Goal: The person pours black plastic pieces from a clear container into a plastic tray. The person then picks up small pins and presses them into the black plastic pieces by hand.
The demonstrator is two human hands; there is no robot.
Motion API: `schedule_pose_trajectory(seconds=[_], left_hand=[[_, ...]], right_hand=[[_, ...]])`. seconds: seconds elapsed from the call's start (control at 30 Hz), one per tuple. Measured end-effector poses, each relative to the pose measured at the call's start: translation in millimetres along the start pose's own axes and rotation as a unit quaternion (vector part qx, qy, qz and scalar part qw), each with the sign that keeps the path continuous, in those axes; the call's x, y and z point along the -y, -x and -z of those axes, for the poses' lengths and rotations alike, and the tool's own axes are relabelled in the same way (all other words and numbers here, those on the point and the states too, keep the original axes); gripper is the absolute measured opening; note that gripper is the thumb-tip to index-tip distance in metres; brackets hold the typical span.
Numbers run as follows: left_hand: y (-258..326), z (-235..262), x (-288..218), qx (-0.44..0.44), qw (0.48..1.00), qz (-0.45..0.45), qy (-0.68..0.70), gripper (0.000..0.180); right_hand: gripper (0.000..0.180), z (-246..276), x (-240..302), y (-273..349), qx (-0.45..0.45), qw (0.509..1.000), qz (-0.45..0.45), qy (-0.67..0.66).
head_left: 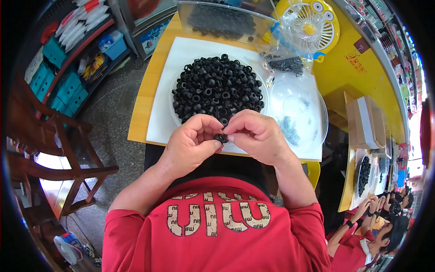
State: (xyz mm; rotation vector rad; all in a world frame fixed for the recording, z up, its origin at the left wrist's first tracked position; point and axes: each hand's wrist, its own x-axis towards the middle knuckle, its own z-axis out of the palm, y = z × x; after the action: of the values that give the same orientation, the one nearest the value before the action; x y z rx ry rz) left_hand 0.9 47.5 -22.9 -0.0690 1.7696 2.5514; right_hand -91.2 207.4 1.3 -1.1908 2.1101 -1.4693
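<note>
My left hand [194, 143] pinches a small black ring-shaped plastic part [221, 138] between thumb and fingers, over the front edge of a white board [165, 90]. Close against it, my right hand [259, 136] has thumb and forefinger pressed together at the part's right side; whatever lies between those fingertips is too small to make out. Just beyond both hands, a round clear tray [174, 111] holds a heap of similar black parts [217, 86]. To its right, another clear round tray [324, 120] contains small, thin, pale pieces, perhaps springs [289, 129].
A clear bin [226, 20] with black pieces stands at the table's far edge. Beside it are a yellow fan [319, 22] and a clear bag of small black pieces [290, 65]. A wooden chair [68, 167] is at left. A co-worker [362, 240] sits at right.
</note>
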Motion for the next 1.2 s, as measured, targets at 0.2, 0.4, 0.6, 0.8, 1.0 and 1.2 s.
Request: schedule_pose_trajectory(seconds=[0.2, 0.4, 0.6, 0.8, 1.0, 1.2], left_hand=[[1, -10, 4, -0.019, 0.999, 0.027, 0.024, 0.024], [2, -18, 9, -0.020, 0.999, 0.050, -0.005, 0.026], [0, -22, 10, -0.002, 0.997, 0.055, -0.049, 0.028], [0, -23, 11, 0.006, 0.996, 0.081, -0.019, 0.027], [1, -23, 15, -0.021, 0.993, 0.083, 0.086, 0.026], [-1, -25, 13, -0.039, 0.988, 0.090, 0.118, 0.027]], right_hand=[[0.012, -4, -6, 16, -0.029, 0.999, 0.039, 0.009], [0.012, 5, -9, 24, -0.021, 0.997, -0.024, -0.070], [0.009, 9, -12, 26, 0.007, 0.999, 0.019, -0.033], [0.019, 4, -11, 29, 0.001, 1.000, 0.012, -0.022], [0.027, -1, -12, 35, -0.029, 0.999, -0.004, -0.039], [0.029, -6, -11, 38, -0.073, 0.995, 0.047, 0.039]])
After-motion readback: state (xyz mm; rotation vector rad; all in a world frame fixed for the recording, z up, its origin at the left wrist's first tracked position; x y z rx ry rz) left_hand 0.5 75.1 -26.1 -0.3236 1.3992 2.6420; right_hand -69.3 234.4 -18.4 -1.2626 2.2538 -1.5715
